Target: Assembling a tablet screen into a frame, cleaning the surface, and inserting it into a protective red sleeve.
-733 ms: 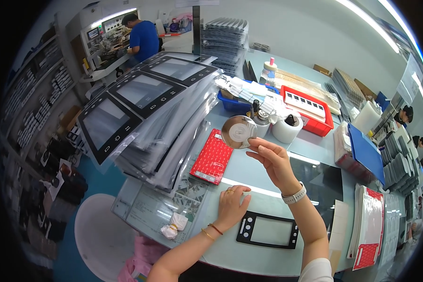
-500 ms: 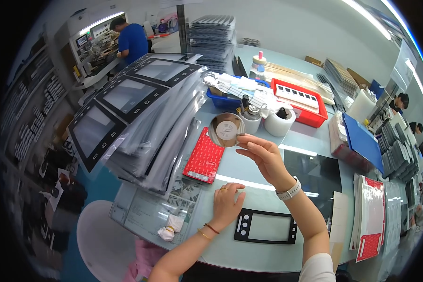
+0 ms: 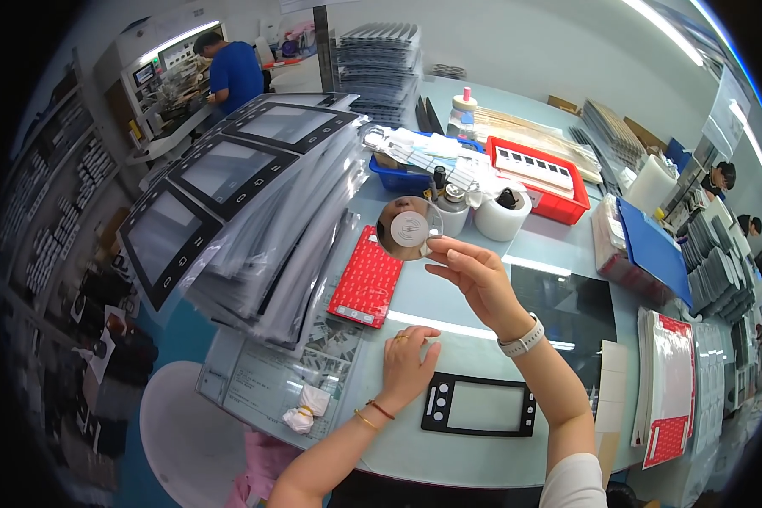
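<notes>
Up above the table, my right hand (image 3: 481,284) pinches the rim of a small round mirror (image 3: 411,229) between thumb and fingers. The mirror is tilted toward me, with a white printed circle at its centre and a blurred reflection around it. My left hand (image 3: 409,364) holds nothing and rests low over the tabletop, its thumb apart from the loosely bent fingers. A black-bordered panel (image 3: 478,406) with a clear window lies flat between my forearms. Beyond my left hand is a red patterned packet (image 3: 366,284).
Tall stacks of film-covered panels (image 3: 229,173) crowd the left. Behind the mirror stand a blue bin (image 3: 395,176), white rolls (image 3: 504,218) and a red tray (image 3: 577,203). A dark sheet (image 3: 567,300) and blue folder (image 3: 654,254) lie right. A person in blue (image 3: 237,74) works far left.
The mirror has tilted slightly in my right hand, and its reflection looks different. My left hand has barely moved.
</notes>
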`<state>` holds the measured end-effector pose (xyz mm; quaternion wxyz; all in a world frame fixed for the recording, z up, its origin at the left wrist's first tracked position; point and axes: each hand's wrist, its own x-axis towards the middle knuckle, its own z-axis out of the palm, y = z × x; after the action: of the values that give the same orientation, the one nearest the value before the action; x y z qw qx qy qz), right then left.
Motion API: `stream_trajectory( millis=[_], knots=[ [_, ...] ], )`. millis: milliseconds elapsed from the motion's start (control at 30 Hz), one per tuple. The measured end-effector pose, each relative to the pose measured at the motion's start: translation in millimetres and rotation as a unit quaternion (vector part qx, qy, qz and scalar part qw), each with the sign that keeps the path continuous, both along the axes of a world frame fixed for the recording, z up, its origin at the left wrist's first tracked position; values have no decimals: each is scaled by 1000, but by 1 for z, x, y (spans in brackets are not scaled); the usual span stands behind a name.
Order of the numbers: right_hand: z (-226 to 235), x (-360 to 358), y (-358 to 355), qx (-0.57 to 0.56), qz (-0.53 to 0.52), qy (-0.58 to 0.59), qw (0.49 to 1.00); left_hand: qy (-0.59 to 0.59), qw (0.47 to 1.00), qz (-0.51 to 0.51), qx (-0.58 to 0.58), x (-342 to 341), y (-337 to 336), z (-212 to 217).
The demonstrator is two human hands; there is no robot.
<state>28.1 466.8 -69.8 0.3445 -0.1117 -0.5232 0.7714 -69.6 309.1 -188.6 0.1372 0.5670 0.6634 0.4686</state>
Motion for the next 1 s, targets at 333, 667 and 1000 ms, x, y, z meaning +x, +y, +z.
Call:
stream_trajectory(
  millis=[333, 667, 1000],
  knots=[
    [1, 2, 0, -7, -4, -5, 1000, 1, 1000, 5, 23, 1, 2, -1],
    [-23, -68, 45, 647, -302, -279, 642, 2, 1000, 14, 24, -1, 2, -4],
    [-99, -125, 107, 761, -229, -470, 384, 16, 999, 6, 31, 2, 4, -7]
  ],
)
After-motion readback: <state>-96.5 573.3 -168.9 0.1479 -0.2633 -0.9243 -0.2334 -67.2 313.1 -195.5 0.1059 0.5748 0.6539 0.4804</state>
